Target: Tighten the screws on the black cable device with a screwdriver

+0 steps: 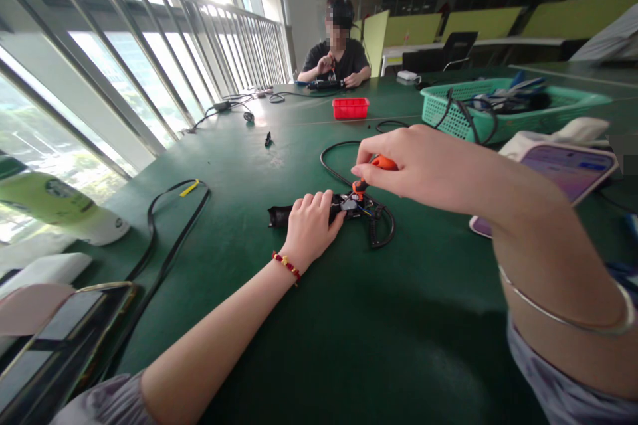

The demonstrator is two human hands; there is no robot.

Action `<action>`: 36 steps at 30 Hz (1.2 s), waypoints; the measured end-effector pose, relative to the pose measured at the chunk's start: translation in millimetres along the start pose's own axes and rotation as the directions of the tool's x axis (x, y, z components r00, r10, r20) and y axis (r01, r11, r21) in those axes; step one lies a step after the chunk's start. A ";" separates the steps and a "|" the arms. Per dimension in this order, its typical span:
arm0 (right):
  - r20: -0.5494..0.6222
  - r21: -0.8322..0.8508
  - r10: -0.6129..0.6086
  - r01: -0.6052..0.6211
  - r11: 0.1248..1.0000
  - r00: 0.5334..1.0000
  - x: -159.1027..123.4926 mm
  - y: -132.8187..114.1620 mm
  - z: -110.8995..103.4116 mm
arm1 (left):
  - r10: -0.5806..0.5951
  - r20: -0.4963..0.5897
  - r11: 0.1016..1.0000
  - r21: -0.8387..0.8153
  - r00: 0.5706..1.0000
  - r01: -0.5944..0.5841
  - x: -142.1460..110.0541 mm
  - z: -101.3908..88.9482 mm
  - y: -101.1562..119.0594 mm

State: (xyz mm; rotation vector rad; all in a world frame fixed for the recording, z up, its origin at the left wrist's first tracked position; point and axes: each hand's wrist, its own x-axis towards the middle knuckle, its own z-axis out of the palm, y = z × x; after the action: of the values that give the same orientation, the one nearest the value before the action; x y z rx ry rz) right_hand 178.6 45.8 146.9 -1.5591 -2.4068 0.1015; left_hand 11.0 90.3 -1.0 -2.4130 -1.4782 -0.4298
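Observation:
My left hand (312, 226) is wrapped over a black tube-shaped electrical device (282, 215), which lies on its side on the green table. At the device's right end the casing is open, with inner parts and thin wires (366, 210) showing. In my right hand (413, 163) is an orange-and-black screwdriver (383, 163), gripped by its handle and pointing down at that open end. Whether its tip sits in a screw is too small to tell. A black power cord (391, 226) loops beside the device and runs on behind it.
A red tray (350, 108) and a small black part (268, 139) lie farther off. The green basket (433, 109) holds cables and tools. Phones (573, 163) flank both sides; a bottle (54, 202) and a black strap (192, 229) are left. Across the table a person (339, 53) works.

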 end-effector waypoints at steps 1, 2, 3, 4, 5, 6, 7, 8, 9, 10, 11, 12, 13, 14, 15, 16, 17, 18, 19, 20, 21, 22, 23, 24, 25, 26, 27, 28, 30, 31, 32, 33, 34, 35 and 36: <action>0.004 0.006 0.000 0.000 1.000 1.000 -0.2 -0.1 -0.2 | 0.001 0.001 1.000 -0.003 1.000 -0.001 0.0 0.2 -0.2; 0.007 0.010 0.002 -0.002 1.000 1.000 -0.4 -0.2 -0.3 | 0.002 0.001 1.000 -0.006 1.000 -0.002 0.0 0.4 -0.3; 0.009 0.012 0.005 -0.005 1.000 1.000 -0.6 -0.3 -0.5 | 0.003 0.000 1.000 -0.009 1.000 -0.003 0.0 0.5 -0.4; 0.010 0.012 0.009 -0.009 1.000 1.000 -0.6 -0.4 -0.6 | 0.003 -0.001 1.000 -0.012 1.000 -0.003 0.0 0.6 -0.4; 0.010 0.011 0.010 -0.010 1.000 1.000 -0.7 -0.5 -0.6 | 0.003 -0.001 1.000 -0.013 1.000 -0.003 -0.1 0.7 -0.4; 0.009 0.009 0.010 -0.010 1.000 1.000 -0.7 -0.5 -0.7 | 0.003 -0.001 1.000 -0.014 1.000 -0.003 -0.1 0.7 -0.4; 0.009 0.009 0.008 -0.008 1.000 1.000 -0.6 -0.4 -0.7 | 0.004 -0.001 1.000 -0.014 1.000 -0.004 -0.2 0.7 -0.4; 0.009 0.011 0.006 -0.006 1.000 1.000 -0.6 -0.1 -0.7 | 0.004 0.000 1.000 -0.013 1.000 -0.004 -0.3 0.6 -0.3; 0.010 0.014 0.003 -0.003 1.000 1.000 -0.5 0.1 -0.7 | 0.003 0.001 1.000 -0.012 1.000 -0.003 -0.4 0.5 -0.3; 0.012 0.016 0.001 -0.002 1.000 1.000 -0.4 0.5 -0.7 | 0.003 0.001 1.000 -0.011 1.000 -0.003 -0.5 0.5 -0.3; 0.015 0.018 0.000 0.000 1.000 1.000 -0.3 0.7 -0.6 | 0.003 0.001 1.000 -0.011 1.000 -0.003 -0.6 0.4 -0.3; 0.016 0.019 0.000 0.000 1.000 1.000 -0.2 1.0 -0.6 | 0.004 0.001 1.000 -0.011 1.000 -0.004 -0.6 0.5 -0.3; 0.016 0.018 0.001 -0.001 1.000 1.000 -0.1 1.1 -0.5 | 0.004 0.001 1.000 -0.011 1.000 -0.004 -0.6 0.6 -0.3; 0.014 0.016 0.003 -0.003 1.000 1.000 -0.1 1.1 -0.4 | 0.005 0.001 1.000 -0.010 1.000 -0.005 -0.6 0.7 -0.4; 0.013 0.016 0.004 -0.004 1.000 1.000 -0.1 1.0 -0.3 | 0.006 0.000 1.000 -0.010 1.000 -0.006 -0.5 0.8 -0.5; 0.011 0.016 0.005 -0.005 1.000 1.000 -0.1 0.9 -0.3 | 0.008 -0.001 1.000 -0.009 1.000 -0.008 -0.5 0.9 -0.6; 0.010 0.016 0.005 -0.005 1.000 1.000 -0.1 0.8 -0.3 | 0.008 -0.001 1.000 -0.009 1.000 -0.008 -0.4 1.0 -0.6; 0.011 0.017 0.004 -0.005 1.000 1.000 -0.1 1.0 -0.5 | 0.009 -0.001 1.000 -0.009 1.000 -0.009 -0.4 1.0 -0.7; 0.014 0.018 0.003 -0.003 1.000 1.000 0.0 1.3 -0.7 | 0.009 0.000 1.000 -0.010 1.000 -0.009 -0.5 1.0 -0.7; 0.020 0.019 0.002 -0.002 1.000 1.000 0.1 2.0 -1.1 | 0.009 0.001 1.000 -0.011 1.000 -0.009 -0.5 0.9 -0.7; 0.027 0.021 0.003 -0.004 1.000 1.000 0.2 3.0 -1.6 | 0.008 0.002 1.000 -0.012 1.000 -0.008 -0.6 0.7 -0.7; 0.037 0.024 0.006 -0.007 1.000 0.999 0.2 4.4 -2.2 | 0.008 0.003 1.000 -0.012 1.000 -0.008 -0.7 0.6 -0.7; 0.051 0.030 0.010 -0.012 0.999 0.999 0.1 6.0 -2.9 | 0.008 0.004 1.000 -0.011 1.000 -0.008 -0.8 0.5 -0.7; 0.068 0.037 0.016 -0.019 0.999 0.998 -0.1 7.9 -3.7 | 0.008 0.005 1.000 -0.011 1.000 -0.008 -0.9 0.4 -0.7; 0.087 0.046 0.022 -0.026 0.999 0.996 -0.4 10.0 -4.5 | 0.008 0.005 1.000 -0.011 1.000 -0.008 -0.9 0.4 -0.8; 0.106 0.055 0.025 -0.031 0.998 0.994 -0.8 12.1 -5.3 | 0.009 0.006 1.000 -0.012 1.000 -0.009 -0.8 0.5 -0.8; 0.125 0.063 0.023 -0.032 0.997 0.992 -1.4 14.1 -6.1 | 0.009 0.006 1.000 -0.014 1.000 -0.009 -0.8 0.7 -0.9; 0.139 0.070 0.019 -0.029 0.997 0.990 -2.1 16.0 -6.9 | 0.009 0.004 1.000 -0.016 1.000 -0.009 -0.7 1.0 -1.0; 0.154 0.071 0.006 -0.017 0.997 0.988 -3.6 19.4 -8.4 | 0.009 0.000 1.000 -0.022 1.000 -0.009 -0.6 1.5 -1.3; 0.161 0.068 0.000 -0.011 0.998 0.987 -4.3 21.1 -9.1 | 0.009 -0.002 1.000 -0.025 1.000 -0.009 -0.5 1.7 -1.4; 0.169 0.063 -0.005 -0.006 0.998 0.986 -5.0 22.9 -9.8 | 0.008 -0.004 1.000 -0.026 1.000 -0.008 -0.5 1.8 -1.5; 0.181 0.059 -0.007 -0.004 0.998 0.983 -5.6 24.9 -10.5 | 0.008 -0.005 1.000 -0.028 1.000 -0.008 -0.5 1.8 -1.6; 0.199 0.057 -0.007 -0.004 0.998 0.980 -6.1 27.2 -11.2 | 0.008 -0.004 1.000 -0.029 1.000 -0.008 -0.5 1.7 -1.6; 0.226 0.057 -0.008 -0.005 0.998 0.974 -6.4 29.7 -11.9 | 0.007 -0.003 1.000 -0.030 1.000 -0.008 -0.5 1.6 -1.6; 0.261 0.058 -0.009 -0.006 0.998 0.965 -6.6 32.3 -12.5 | 0.007 -0.003 1.000 -0.030 1.000 -0.008 -0.5 1.5 -1.6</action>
State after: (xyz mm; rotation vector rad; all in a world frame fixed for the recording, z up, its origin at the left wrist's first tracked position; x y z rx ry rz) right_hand 212.9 52.3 151.0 -1.6056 -2.5751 0.3971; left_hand 9.6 91.1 -2.5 -2.4394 -1.4714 -0.4567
